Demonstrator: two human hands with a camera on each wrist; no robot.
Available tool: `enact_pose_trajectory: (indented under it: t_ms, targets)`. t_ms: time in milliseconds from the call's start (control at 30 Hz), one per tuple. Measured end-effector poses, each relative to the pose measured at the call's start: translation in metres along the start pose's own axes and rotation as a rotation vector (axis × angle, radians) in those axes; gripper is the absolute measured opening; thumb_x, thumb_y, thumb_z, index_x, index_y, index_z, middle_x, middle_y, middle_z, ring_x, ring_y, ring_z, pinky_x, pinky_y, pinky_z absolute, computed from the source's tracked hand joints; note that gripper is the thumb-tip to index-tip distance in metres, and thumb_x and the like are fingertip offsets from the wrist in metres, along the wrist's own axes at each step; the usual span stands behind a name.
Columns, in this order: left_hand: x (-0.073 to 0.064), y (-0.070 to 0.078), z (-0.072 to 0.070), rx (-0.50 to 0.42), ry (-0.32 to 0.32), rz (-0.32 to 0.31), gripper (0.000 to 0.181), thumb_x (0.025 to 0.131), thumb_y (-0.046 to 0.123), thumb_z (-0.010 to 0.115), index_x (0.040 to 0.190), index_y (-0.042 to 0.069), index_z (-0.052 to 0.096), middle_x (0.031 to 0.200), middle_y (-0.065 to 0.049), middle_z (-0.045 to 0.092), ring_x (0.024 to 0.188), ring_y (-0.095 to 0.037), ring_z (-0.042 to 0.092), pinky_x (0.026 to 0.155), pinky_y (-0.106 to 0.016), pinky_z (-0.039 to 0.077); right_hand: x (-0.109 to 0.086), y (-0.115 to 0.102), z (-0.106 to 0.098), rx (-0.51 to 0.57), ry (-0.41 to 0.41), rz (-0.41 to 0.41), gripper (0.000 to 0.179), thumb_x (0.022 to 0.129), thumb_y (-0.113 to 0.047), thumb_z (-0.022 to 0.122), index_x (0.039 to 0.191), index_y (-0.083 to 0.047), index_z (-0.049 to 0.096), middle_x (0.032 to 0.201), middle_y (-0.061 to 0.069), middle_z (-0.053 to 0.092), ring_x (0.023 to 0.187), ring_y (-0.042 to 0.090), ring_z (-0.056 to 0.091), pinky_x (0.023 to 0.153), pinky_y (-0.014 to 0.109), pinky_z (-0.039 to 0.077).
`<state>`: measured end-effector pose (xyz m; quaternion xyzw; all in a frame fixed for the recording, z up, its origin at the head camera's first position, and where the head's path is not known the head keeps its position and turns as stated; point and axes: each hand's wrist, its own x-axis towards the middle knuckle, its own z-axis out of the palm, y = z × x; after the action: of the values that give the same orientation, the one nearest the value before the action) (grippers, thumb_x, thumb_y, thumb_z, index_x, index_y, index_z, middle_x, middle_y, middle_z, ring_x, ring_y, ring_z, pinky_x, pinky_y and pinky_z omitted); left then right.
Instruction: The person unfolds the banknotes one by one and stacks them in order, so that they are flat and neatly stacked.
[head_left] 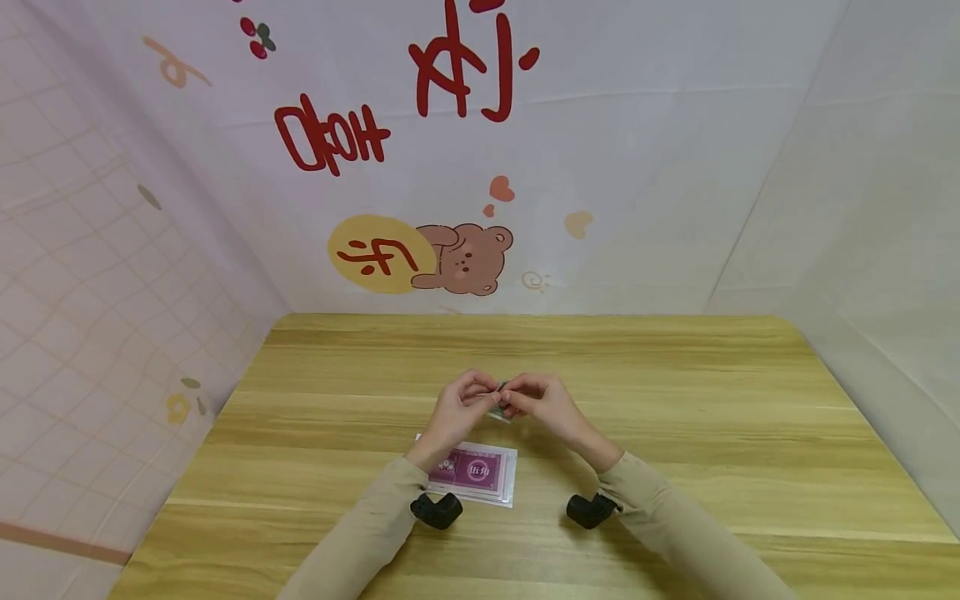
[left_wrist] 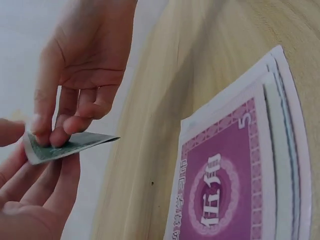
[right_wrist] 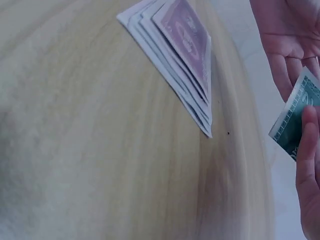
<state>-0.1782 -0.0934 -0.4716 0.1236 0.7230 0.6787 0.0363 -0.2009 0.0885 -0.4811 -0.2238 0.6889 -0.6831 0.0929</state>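
Above the table, a small green paper banknote (head_left: 501,412) is pinched between both hands. In the left wrist view the banknote (left_wrist: 87,142) looks folded, with fingers above and below it. My left hand (head_left: 453,410) grips one side with thumb and fingers. From the other side my right hand (head_left: 553,410) pinches it, fingertips close to the left ones. The right wrist view shows a printed corner of the banknote (right_wrist: 291,125) sticking out past a finger. Nearer the body, a stack of notes (head_left: 480,471) lies flat, a purple one on top, partly under the left wrist.
The wooden table (head_left: 712,433) spreads out around the hands. White printed cloth (head_left: 637,183) hangs behind it and along both sides. Black wrist devices (head_left: 437,511) sit at both forearms, the left one close to the stack.
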Motion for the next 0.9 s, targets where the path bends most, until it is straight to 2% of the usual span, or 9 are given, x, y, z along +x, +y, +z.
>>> enact_pose_trajectory:
  t_ms: [133,267,567,667,900]
  targets:
    - [-0.0015,-0.0004,-0.0021,-0.053,-0.015,-0.015,0.016,0.093,-0.004,0.056,0.108,-0.01,0.058,0.105,-0.023,0.066,0.097,-0.031,0.065,0.083,-0.035,0.053,-0.001,0.0002,0.002,-0.052,0.03,0.004,0.011,0.091,-0.001,0.063,0.094,0.01,0.063,0.089,0.017,0.067,0.071,0.018,0.066,0.067,0.041,0.056]
    - [-0.0031,0.0005,-0.0029,-0.083,-0.035,-0.027,0.018,0.092,-0.006,0.058,0.109,-0.011,0.058,0.106,-0.024,0.066,0.096,-0.029,0.066,0.082,-0.037,0.054,-0.0012,0.0023,0.0022,-0.059,0.038,0.028,0.011,0.091,-0.002,0.065,0.094,0.008,0.061,0.088,0.015,0.066,0.072,0.019,0.066,0.068,0.041,0.056]
    - [-0.0053,0.0002,-0.0045,-0.169,-0.037,-0.055,0.022,0.088,-0.007,0.064,0.11,-0.011,0.059,0.105,-0.02,0.067,0.092,-0.024,0.068,0.082,-0.036,0.054,-0.0046,0.0016,0.001,-0.054,-0.03,0.018,0.016,0.095,-0.006,0.061,0.1,0.009,0.058,0.093,0.015,0.063,0.08,0.028,0.067,0.075,0.048,0.054]
    - [-0.0053,0.0001,-0.0036,-0.166,-0.013,-0.068,0.024,0.085,-0.008,0.067,0.109,-0.01,0.06,0.103,-0.018,0.068,0.09,-0.024,0.069,0.08,-0.036,0.055,-0.005,0.0016,0.0009,-0.049,-0.052,0.007,0.017,0.096,-0.006,0.058,0.102,0.01,0.057,0.094,0.015,0.063,0.081,0.027,0.067,0.076,0.049,0.054]
    - [-0.0057,0.0002,-0.0017,-0.082,0.08,-0.079,0.022,0.081,-0.008,0.07,0.102,-0.009,0.061,0.099,-0.02,0.068,0.085,-0.028,0.069,0.074,-0.033,0.056,-0.0052,0.0012,0.0021,-0.106,-0.061,-0.043,0.016,0.096,-0.001,0.056,0.103,0.012,0.06,0.094,0.019,0.066,0.079,0.021,0.066,0.072,0.04,0.056]
